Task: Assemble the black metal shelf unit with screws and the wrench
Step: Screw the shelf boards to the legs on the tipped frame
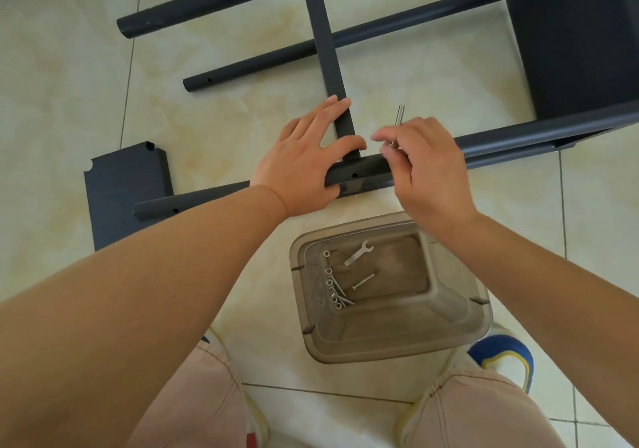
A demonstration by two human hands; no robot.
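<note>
Head view, joint: crossbar end butted against near tube on floor, screw hole facing up just below the meeting point; likely the joint now being fastened.
Left hand: fingers spread, thumb across crossbar end, palm over near tube; judged to be bracing both parts so holes stay lined up.
Right hand: fingertips pinching a small silver piece just right of joint, probably a screw; a thin metal shaft sticking up behind the knuckles, possibly a hex key.
Shelf unit: lying on its side on tiled floor, far tubes and side panel beyond the hands.
Loose panel: flat on floor at left, set aside, not yet fitted.
Tub: between the knees, within reach; flat wrench and spare screws inside.
Hidden: screw tip and thread under fingers; exact item pinched unclear; shelf panel cut off at right edge.
</note>
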